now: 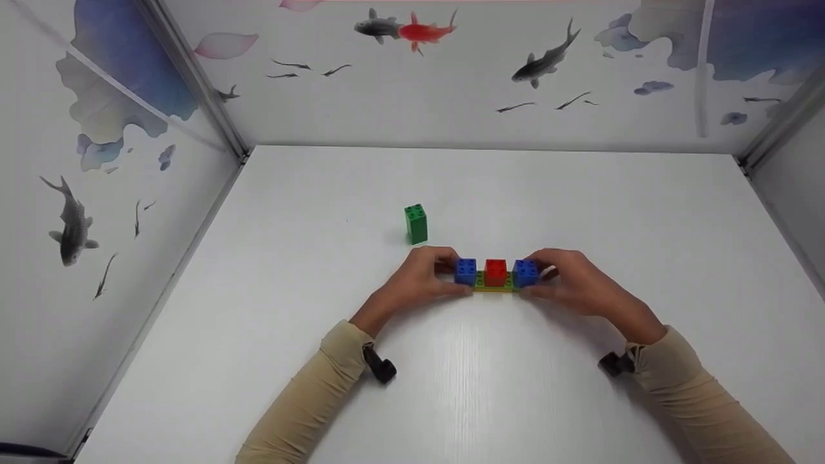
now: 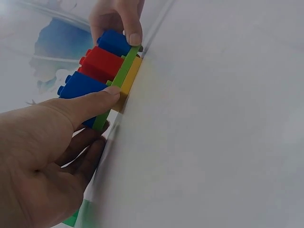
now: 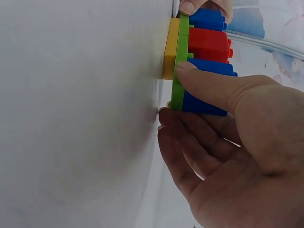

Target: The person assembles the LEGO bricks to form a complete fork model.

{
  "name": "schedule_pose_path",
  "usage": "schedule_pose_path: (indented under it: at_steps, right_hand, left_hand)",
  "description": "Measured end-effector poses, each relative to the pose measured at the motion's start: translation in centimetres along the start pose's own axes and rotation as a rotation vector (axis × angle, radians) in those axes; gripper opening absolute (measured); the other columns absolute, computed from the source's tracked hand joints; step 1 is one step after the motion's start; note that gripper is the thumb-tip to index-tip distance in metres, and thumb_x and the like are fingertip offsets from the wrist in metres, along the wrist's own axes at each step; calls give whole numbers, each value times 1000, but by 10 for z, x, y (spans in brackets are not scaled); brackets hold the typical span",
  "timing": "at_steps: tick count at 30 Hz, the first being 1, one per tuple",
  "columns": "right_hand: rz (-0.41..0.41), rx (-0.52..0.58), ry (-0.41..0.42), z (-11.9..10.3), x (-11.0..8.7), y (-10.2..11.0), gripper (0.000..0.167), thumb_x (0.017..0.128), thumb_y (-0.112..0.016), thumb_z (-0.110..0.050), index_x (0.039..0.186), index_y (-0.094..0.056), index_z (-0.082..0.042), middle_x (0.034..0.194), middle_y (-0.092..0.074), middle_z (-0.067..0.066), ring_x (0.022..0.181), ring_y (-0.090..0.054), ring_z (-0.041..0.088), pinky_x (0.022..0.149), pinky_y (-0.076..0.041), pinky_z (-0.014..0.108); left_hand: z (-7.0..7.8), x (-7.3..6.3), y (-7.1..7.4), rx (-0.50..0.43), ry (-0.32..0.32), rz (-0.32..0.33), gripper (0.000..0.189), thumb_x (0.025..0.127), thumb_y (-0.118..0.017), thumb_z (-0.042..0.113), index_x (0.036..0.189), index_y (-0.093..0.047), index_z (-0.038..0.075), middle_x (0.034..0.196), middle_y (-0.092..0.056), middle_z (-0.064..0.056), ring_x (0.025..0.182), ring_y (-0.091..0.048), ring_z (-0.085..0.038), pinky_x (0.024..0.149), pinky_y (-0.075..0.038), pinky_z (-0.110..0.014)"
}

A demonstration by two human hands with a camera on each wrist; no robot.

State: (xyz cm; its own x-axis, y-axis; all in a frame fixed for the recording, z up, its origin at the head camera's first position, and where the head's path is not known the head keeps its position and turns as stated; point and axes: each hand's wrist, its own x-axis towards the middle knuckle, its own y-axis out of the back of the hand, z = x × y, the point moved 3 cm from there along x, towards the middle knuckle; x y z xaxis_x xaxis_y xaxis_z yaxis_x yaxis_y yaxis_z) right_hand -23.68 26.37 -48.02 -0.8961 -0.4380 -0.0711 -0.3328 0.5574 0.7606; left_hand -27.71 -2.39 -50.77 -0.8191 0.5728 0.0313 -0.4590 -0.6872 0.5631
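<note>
A small toy brick structure stands in front of the person, with a red brick [image 1: 495, 273] in the middle between a left blue brick [image 1: 466, 271] and a right blue brick [image 1: 526, 273]. They sit on light green plates [image 3: 182, 45], and under the middle is a yellow brick [image 2: 131, 78]. The left hand [image 1: 427, 276] holds the structure's left end, thumb on the near edge of the green plate and fingers on the far side. At the opposite end, the right hand [image 1: 575, 281] grips it likewise, its thumb [image 3: 194, 73] against the green plate.
A tall green brick [image 1: 416, 224] stands on the white table [image 1: 309, 212], beyond the left hand. Printed panels with fish rise along the back [image 1: 451, 116] and left side. Each wrist wears a black camera mount, such as the left one [image 1: 380, 366].
</note>
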Motion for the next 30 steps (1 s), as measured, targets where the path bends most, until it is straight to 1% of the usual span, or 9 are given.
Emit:
schedule_pose_path:
  at_steps: [5,13,17,22,24,26,28,30]
  right_hand:
    - [-7,4,-15,1,2,1,41,94,-83,-7,134,-71,-4,127,-75,14,115,-72,32,102,-62,54]
    - [-2,-29,10,4,3,0,41,92,-86,-8,131,-73,-4,122,-77,10,110,-74,27,98,-64,49]
    - [6,-32,27,5,2,0,40,91,-86,-8,129,-74,-3,120,-78,9,108,-75,26,97,-64,49]
    - [-4,-26,15,4,2,0,42,92,-86,-9,131,-73,-4,122,-77,10,110,-74,27,99,-64,49]
    - [-12,-25,1,4,2,-1,43,92,-86,-10,132,-72,-4,124,-76,9,112,-74,27,101,-64,49]
    - [-16,-26,-1,4,2,-1,43,93,-85,-11,134,-72,-5,125,-76,9,113,-73,27,101,-63,50]
    - [-16,-28,0,4,1,-1,43,93,-85,-11,134,-71,-5,125,-76,9,114,-73,27,101,-63,50]
    - [-14,-27,3,4,1,-1,44,93,-85,-11,134,-71,-5,125,-76,9,113,-73,27,101,-63,49]
  left_hand:
    - [2,1,1,15,10,5,31,86,-94,23,111,-77,18,106,-77,5,101,-69,-11,98,-60,-27]
    - [2,-2,-3,28,40,2,34,88,-93,25,116,-74,18,110,-75,6,105,-67,-11,100,-59,-28]
    - [3,-2,-4,37,32,7,35,89,-92,25,118,-74,18,112,-75,6,106,-67,-11,101,-59,-29]
    - [6,-3,-4,40,32,15,41,89,-92,24,125,-73,17,118,-75,4,110,-68,-11,103,-59,-28]
    - [9,-3,-2,30,35,31,47,89,-92,28,130,-72,16,123,-75,3,115,-69,-12,107,-59,-29]
    - [13,-4,2,13,28,65,53,89,-92,34,133,-71,14,129,-74,-1,122,-69,-16,110,-58,-31]
    - [19,-5,8,-15,3,112,59,88,-92,41,135,-70,13,134,-73,-5,128,-70,-20,112,-57,-33]
    - [25,-6,15,-42,-37,172,59,89,-89,46,134,-70,12,134,-73,-6,130,-70,-23,112,-57,-33]
